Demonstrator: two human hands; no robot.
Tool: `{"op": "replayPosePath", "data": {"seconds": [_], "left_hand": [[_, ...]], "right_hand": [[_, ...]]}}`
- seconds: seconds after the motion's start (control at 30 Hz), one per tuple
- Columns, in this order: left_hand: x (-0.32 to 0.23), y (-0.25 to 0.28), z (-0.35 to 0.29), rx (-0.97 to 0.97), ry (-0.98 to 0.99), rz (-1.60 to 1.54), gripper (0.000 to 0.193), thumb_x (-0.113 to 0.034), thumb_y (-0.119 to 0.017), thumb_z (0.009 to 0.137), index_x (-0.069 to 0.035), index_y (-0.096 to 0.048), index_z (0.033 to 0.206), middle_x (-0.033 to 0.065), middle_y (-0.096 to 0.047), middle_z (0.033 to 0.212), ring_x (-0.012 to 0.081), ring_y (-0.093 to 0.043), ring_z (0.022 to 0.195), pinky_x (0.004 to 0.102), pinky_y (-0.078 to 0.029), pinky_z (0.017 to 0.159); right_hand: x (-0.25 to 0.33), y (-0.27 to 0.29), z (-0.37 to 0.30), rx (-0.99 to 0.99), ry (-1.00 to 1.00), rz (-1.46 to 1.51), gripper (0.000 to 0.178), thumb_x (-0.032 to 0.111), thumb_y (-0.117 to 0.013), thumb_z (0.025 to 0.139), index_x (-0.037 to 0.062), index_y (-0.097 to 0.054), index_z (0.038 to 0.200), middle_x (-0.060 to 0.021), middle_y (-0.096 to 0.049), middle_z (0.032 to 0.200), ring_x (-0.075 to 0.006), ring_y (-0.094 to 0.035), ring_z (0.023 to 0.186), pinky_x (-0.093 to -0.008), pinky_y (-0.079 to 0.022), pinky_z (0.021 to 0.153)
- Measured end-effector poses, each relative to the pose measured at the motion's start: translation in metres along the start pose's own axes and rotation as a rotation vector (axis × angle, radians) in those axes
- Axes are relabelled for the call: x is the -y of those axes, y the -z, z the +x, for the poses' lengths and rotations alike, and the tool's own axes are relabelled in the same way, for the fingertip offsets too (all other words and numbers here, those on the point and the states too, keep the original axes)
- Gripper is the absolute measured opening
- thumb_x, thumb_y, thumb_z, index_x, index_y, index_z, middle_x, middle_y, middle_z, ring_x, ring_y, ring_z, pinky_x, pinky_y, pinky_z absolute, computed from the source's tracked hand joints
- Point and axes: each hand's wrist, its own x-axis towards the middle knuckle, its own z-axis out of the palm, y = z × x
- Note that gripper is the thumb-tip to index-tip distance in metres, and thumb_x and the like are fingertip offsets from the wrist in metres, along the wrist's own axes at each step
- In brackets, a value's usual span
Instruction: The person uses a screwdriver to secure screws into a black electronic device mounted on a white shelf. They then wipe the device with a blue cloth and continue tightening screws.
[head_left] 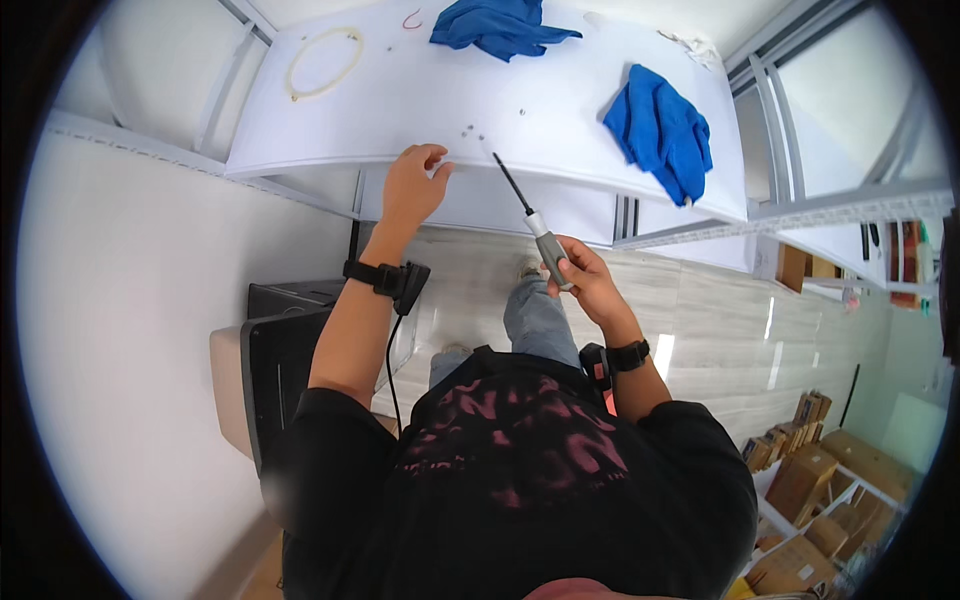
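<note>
My right hand (pixel 585 275) is wrapped round the handle of a screwdriver (pixel 546 243) with a grey grip and a long dark shaft. Its tip points up and left toward the front edge of a white shelf (pixel 400 110). My left hand (pixel 415 183) is at that same edge, fingers loosely bent and thumb held apart, with nothing visible in it. Just beyond the edge, between the hands, lie several small metal pieces (pixel 467 131), too small to name surely. Another small metal piece (pixel 522 112) sits farther back.
Two crumpled blue cloths (pixel 660 130) (pixel 490 25) lie on the shelf. A pale yellow loop (pixel 291 80) rests at its far left, near a thin red strand (pixel 411 18). Grey metal posts (pixel 785 140) flank the right side. A black-topped bin (pixel 285 350) stands at left, cardboard boxes (pixel 800 480) lower right.
</note>
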Motion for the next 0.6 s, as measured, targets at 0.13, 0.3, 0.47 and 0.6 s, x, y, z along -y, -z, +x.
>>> {"op": "replayPosePath", "data": {"seconds": [0.13,0.3,0.47,0.6], "left_hand": [[0.003,-0.032,0.046,-0.034,0.043,0.041,0.023,-0.010,-0.069,0.078,-0.005,-0.066,0.099,0.0094,-0.063,0.099,0.0237,-0.059,0.086,0.0353,-0.049,0.075],[-0.010,-0.045,0.063,-0.012,0.087,0.149,0.022,-0.009,-0.070,0.075,-0.006,-0.067,0.096,0.0084,-0.062,0.095,0.0250,-0.058,0.087,0.0362,-0.048,0.078],[-0.004,-0.057,0.069,-0.096,0.045,0.184,0.015,-0.006,-0.069,0.073,-0.008,-0.068,0.088,0.0070,-0.061,0.090,0.0265,-0.058,0.087,0.0366,-0.047,0.075],[-0.001,-0.064,0.071,-0.133,0.040,0.174,0.010,-0.005,-0.069,0.073,-0.009,-0.069,0.082,0.0055,-0.061,0.085,0.0243,-0.060,0.080,0.0353,-0.047,0.071]], "right_hand": [[0.037,0.039,0.025,0.071,0.052,0.019,0.035,0.018,-0.053,0.094,0.0032,-0.049,0.126,-0.0096,-0.063,0.101,-0.0124,-0.056,0.068,-0.0265,-0.047,0.065],[0.070,0.068,0.057,0.079,0.086,-0.039,0.034,0.018,-0.052,0.095,0.0023,-0.050,0.125,-0.0095,-0.063,0.098,-0.0123,-0.055,0.065,-0.0254,-0.045,0.062],[0.083,0.079,0.076,0.090,0.087,0.001,0.035,0.017,-0.052,0.094,0.0026,-0.050,0.126,-0.0103,-0.063,0.098,-0.0125,-0.054,0.064,-0.0259,-0.045,0.061],[0.082,0.081,0.080,0.071,0.069,0.043,0.035,0.017,-0.053,0.094,0.0024,-0.050,0.126,-0.0105,-0.063,0.098,-0.0131,-0.054,0.064,-0.0260,-0.045,0.061]]}}
